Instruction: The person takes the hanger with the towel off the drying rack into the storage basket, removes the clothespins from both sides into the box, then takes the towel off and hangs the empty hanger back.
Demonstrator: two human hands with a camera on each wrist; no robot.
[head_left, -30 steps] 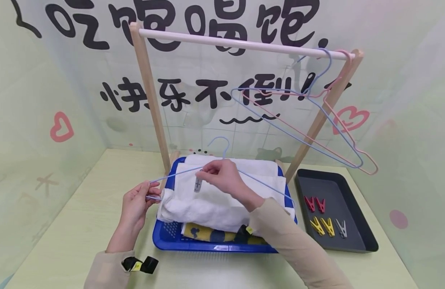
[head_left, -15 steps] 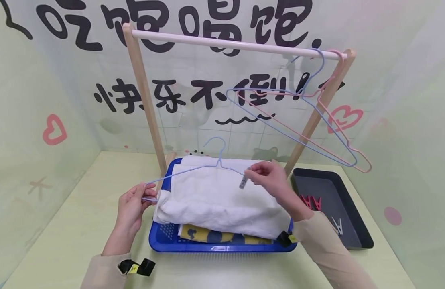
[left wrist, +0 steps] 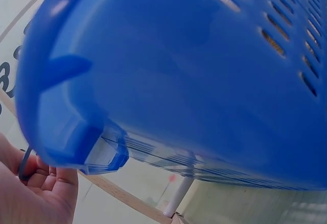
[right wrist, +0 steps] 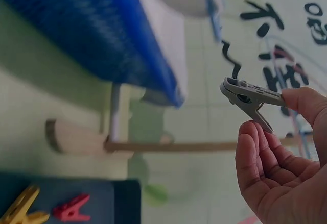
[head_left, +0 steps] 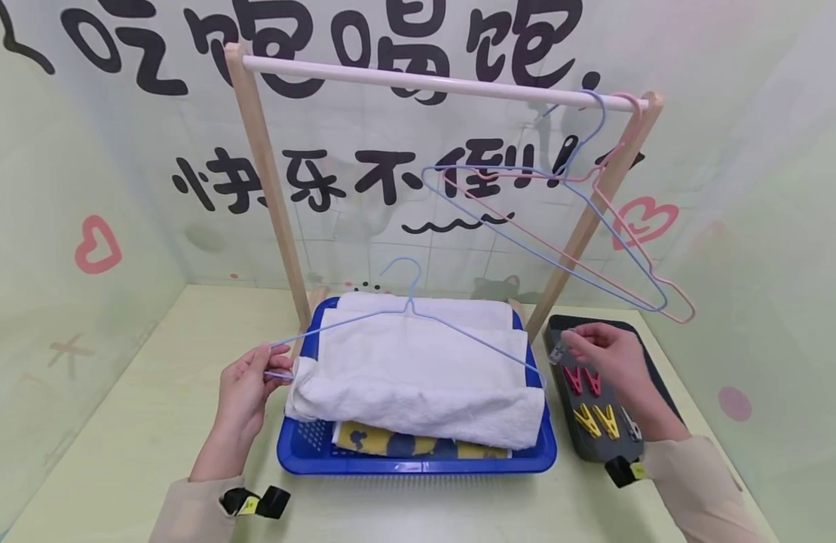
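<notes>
My left hand (head_left: 248, 388) holds the left end of a blue clothes hanger (head_left: 468, 332), its hook pointing up. A white towel (head_left: 424, 411) is folded over the hanger's lower bar and lies across the blue basket (head_left: 418, 467). In the left wrist view, the basket's wall (left wrist: 179, 81) hides most of the work, with my left hand (left wrist: 43, 193) at the lower left. My right hand (head_left: 617, 369) is above the dark tray (head_left: 594, 449), pinching a grey clothespin (right wrist: 250, 99) between thumb and fingers by its handles.
Two red clothespins (head_left: 574, 381), two yellow clothespins (head_left: 605, 422) and a grey one (head_left: 631, 424) lie in the tray. A drying rack (head_left: 418, 78) stands behind the basket, with blue and pink hangers (head_left: 675, 308) at its right. A yellow patterned cloth (head_left: 407, 443) shows under the towel.
My right hand has moved right with the grey clothespin, from over the hanger's middle, along its right arm, to above the tray. My left hand keeps its hold on the hanger.
</notes>
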